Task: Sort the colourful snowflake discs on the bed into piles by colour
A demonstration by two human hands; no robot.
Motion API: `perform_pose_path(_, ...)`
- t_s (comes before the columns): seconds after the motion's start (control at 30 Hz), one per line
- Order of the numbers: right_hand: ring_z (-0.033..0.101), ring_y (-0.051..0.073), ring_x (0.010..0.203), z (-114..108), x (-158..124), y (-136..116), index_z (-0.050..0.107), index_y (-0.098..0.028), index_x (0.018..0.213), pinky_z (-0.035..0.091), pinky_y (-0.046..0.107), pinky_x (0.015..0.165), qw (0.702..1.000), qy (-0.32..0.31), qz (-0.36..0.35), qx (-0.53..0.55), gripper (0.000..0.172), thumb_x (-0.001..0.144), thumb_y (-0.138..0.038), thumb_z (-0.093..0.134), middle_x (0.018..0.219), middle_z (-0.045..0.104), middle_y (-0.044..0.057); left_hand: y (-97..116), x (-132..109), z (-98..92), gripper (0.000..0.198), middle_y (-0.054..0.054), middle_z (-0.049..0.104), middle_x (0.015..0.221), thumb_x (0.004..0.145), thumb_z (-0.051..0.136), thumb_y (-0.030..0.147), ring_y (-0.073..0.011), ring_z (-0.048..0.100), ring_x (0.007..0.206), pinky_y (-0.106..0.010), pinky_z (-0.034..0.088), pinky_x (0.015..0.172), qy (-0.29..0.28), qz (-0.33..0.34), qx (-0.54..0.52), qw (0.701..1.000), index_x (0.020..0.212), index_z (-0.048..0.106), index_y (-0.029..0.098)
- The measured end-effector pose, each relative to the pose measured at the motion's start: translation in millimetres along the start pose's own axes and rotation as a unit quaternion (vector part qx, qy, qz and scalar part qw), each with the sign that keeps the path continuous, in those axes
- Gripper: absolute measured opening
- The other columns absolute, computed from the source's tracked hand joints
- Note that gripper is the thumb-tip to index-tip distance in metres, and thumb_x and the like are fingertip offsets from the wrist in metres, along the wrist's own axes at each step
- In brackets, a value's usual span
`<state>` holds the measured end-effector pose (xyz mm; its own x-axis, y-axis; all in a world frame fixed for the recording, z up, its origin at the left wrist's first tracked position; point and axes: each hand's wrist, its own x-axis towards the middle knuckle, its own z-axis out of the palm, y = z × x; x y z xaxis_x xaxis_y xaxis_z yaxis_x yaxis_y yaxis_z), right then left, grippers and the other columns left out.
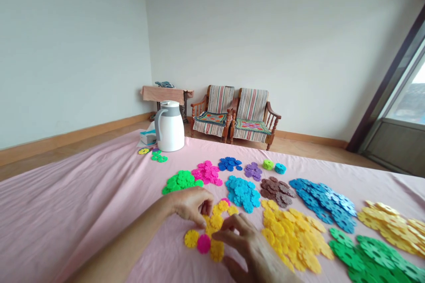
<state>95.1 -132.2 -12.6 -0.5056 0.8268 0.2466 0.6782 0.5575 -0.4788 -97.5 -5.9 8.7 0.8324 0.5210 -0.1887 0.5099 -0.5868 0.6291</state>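
Observation:
A small cluster of yellow snowflake building discs [217, 221] lies on the pink cloth between my two hands. From the left, my left hand [191, 204] reaches over the cluster, fingers bent and thumb tip at a yellow disc, with a gap between thumb and fingers. My right hand [247, 245] comes in from the lower right; its index fingertip is at a yellow disc and its thumb is spread below. Next to the cluster lie a pink disc [203, 244] and a loose yellow disc [191, 239]. Neither hand visibly lifts a disc.
Around the hands lie piles of discs: bright green [182, 181], pink [207, 172], light blue [243, 192], brown [277, 191], blue [323, 203], yellow [294, 236] and dark green [375, 258]. A white jug [171, 130] stands at the back left. Two wooden chairs [252, 115] stand beyond the cloth.

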Motion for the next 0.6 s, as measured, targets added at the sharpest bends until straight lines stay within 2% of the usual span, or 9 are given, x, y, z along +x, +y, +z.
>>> perform_pose_path(0.07, 0.052, 0.020, 0.099, 2.6, 2.6, -3.1, 0.059, -0.035, 0.110, 0.044, 0.032, 0.082, 0.999, -0.037, -0.020, -0.021, 0.043, 0.071, -0.018, 0.059, 0.110, 0.056, 0.003, -1.5, 0.4, 0.5, 0.024, 0.005, 0.056, 0.065, 0.056, 0.073, 0.011, -0.0091, 0.050, 0.057, -0.017, 0.037, 0.049, -0.004, -0.001, -0.008, 1.000, 0.075, 0.060, 0.015)
perform_pose_path(0.13, 0.052, 0.022, 0.100, 3.1, 2.8, -3.4, 0.061, -0.034, 0.107, 0.044, 0.034, 0.082, 0.998, -0.040, -0.023, -0.043, 0.039, 0.071, -0.021, 0.060, 0.112, 0.056, 0.003, -2.6, 0.8, 0.9, 0.023, 0.005, 0.055, 0.063, 0.056, 0.073, 0.011, -0.0092, 0.051, 0.058, -0.016, 0.037, 0.049, -0.005, -0.004, -0.012, 1.000, 0.075, 0.060, 0.015)
perform_pose_path(0.2, 0.053, 0.021, 0.096, 1.2, 0.7, -1.7, 0.066, -0.031, 0.096, 0.043, 0.033, 0.079, 0.998, -0.017, -0.010, -0.055, 0.028, 0.071, -0.022, 0.060, 0.106, 0.059, 0.003, -3.2, 1.0, 1.1, 0.022, 0.006, 0.055, 0.064, 0.056, 0.073, 0.011, -0.0089, 0.051, 0.057, -0.016, 0.037, 0.049, -0.004, 0.000, -0.009, 1.000, 0.074, 0.060, 0.015)
perform_pose_path(0.27, 0.055, 0.018, 0.086, -2.5, -2.6, 0.8, 0.067, -0.025, 0.079, 0.042, 0.031, 0.076, 0.998, 0.022, 0.013, -0.064, 0.013, 0.072, -0.018, 0.058, 0.091, 0.062, 0.003, -3.0, 0.8, 1.0, 0.022, 0.005, 0.055, 0.064, 0.056, 0.074, 0.011, -0.0086, 0.051, 0.057, -0.016, 0.036, 0.048, -0.001, 0.003, -0.004, 1.000, 0.072, 0.059, 0.015)
perform_pose_path(0.37, 0.055, 0.015, 0.076, -8.3, -7.2, 3.9, 0.061, -0.019, 0.065, 0.040, 0.029, 0.072, 0.994, 0.069, 0.049, -0.070, 0.013, 0.075, -0.015, 0.053, 0.074, 0.061, 0.002, -1.8, 0.2, 0.5, 0.023, 0.005, 0.056, 0.066, 0.056, 0.074, 0.012, -0.0083, 0.050, 0.056, -0.016, 0.034, 0.047, 0.000, -0.003, 0.004, 1.000, 0.072, 0.059, 0.015)
perform_pose_path(0.47, 0.055, 0.015, 0.077, -10.6, -8.2, 4.6, 0.060, -0.019, 0.069, 0.039, 0.027, 0.069, 0.993, 0.083, 0.058, -0.053, 0.012, 0.077, -0.014, 0.052, 0.076, 0.061, 0.002, -0.2, -0.3, 0.1, 0.023, 0.005, 0.056, 0.067, 0.055, 0.074, 0.013, -0.0081, 0.049, 0.056, -0.016, 0.033, 0.047, -0.003, -0.003, 0.013, 1.000, 0.072, 0.058, 0.015)
perform_pose_path(0.6, 0.055, 0.013, 0.079, -7.2, -6.9, 4.3, 0.060, -0.020, 0.069, 0.038, 0.025, 0.071, 0.997, 0.064, 0.013, -0.042, 0.013, 0.076, -0.012, 0.052, 0.078, 0.062, 0.001, 1.0, -1.2, -0.4, 0.023, 0.006, 0.055, 0.067, 0.056, 0.073, 0.013, -0.0080, 0.048, 0.056, -0.016, 0.032, 0.047, 0.000, -0.002, 0.017, 1.000, 0.073, 0.057, 0.016)
